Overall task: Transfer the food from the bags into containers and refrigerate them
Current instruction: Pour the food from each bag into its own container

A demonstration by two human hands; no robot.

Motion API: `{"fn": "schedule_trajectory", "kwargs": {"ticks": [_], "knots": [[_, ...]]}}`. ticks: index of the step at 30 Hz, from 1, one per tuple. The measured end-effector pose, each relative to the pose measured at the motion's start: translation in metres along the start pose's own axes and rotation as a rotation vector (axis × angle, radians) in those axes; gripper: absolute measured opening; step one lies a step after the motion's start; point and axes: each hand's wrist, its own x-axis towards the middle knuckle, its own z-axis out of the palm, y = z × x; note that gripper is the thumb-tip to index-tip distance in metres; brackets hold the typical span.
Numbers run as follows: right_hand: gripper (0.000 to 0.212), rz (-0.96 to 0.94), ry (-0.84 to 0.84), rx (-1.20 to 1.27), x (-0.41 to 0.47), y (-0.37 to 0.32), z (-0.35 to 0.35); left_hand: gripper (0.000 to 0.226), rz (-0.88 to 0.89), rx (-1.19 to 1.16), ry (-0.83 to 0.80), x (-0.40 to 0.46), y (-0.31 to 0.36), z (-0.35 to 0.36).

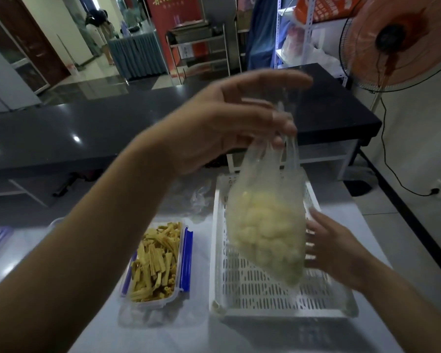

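Holding bag (265, 225) up by its neck, left hand (222, 123) pinching thin plastic between thumb and fingertips, other fingers spread open. Bag hanging above white tray (278, 289), pale food lumps sagging at bottom. Right hand (334, 248) reaching flat-open at bag's side, touching or just beside, gripping nothing. Container (153, 263) of yellow strips sitting filled, left of tray, lid off. I am judging second bag's transfer step starting. Next move needing empty container, none visible, and bag mouth opened.
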Motion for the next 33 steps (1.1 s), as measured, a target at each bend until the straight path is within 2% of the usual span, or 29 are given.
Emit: {"fn": "schedule_trajectory", "kwargs": {"ticks": [4,6,8,10,13,15,17,20,22,24,26,28,30,31,33], "knots": [[0.088,0.135,-0.417,0.594,-0.011,0.027,0.035,0.064,0.118,0.005,-0.046,-0.004,0.034,-0.019],[0.095,0.104,-0.532,0.656,-0.012,0.037,0.054,0.069,0.142,0.027,-0.012,-0.019,0.039,-0.030],[0.091,0.043,-0.546,0.671,-0.013,0.045,0.074,0.061,0.126,0.119,0.116,-0.041,0.032,-0.038],[0.088,0.089,-0.549,0.775,-0.012,0.051,0.085,0.046,0.115,0.338,0.359,-0.066,0.019,-0.038],[0.072,0.085,-0.556,0.817,-0.012,0.063,0.104,0.040,0.160,0.886,0.674,-0.106,0.001,-0.042],[0.060,0.038,-0.519,0.681,-0.012,0.077,0.119,0.025,0.222,1.274,0.738,-0.135,-0.008,-0.054],[0.061,-0.061,-0.431,0.636,-0.008,0.095,0.129,0.021,0.242,1.504,0.794,-0.160,-0.014,-0.069],[0.061,0.037,-0.408,0.640,-0.011,0.113,0.166,0.024,0.245,1.554,0.904,-0.199,-0.021,-0.081],[0.061,0.013,-0.443,0.663,-0.014,0.123,0.195,0.027,0.246,1.515,0.963,-0.233,-0.024,-0.088],[0.073,-0.020,-0.399,0.694,-0.016,0.145,0.221,0.030,0.201,1.448,0.994,-0.276,-0.026,-0.095],[0.070,0.046,-0.368,0.687,-0.026,0.165,0.249,0.036,0.112,1.408,0.972,-0.322,-0.032,-0.102],[0.058,0.071,-0.225,0.561,-0.030,0.189,0.266,0.042,-0.001,1.399,0.935,-0.368,-0.046,-0.108],[0.056,0.146,-0.277,0.607,-0.036,0.213,0.285,0.047,-0.106,1.373,0.908,-0.408,-0.064,-0.115],[0.061,0.124,-0.287,0.617,-0.036,0.223,0.301,0.048,-0.148,1.357,0.900,-0.424,-0.073,-0.117],[0.084,0.121,-0.284,0.572,-0.042,0.229,0.322,0.051,-0.226,1.305,0.903,-0.448,-0.089,-0.121]]}}
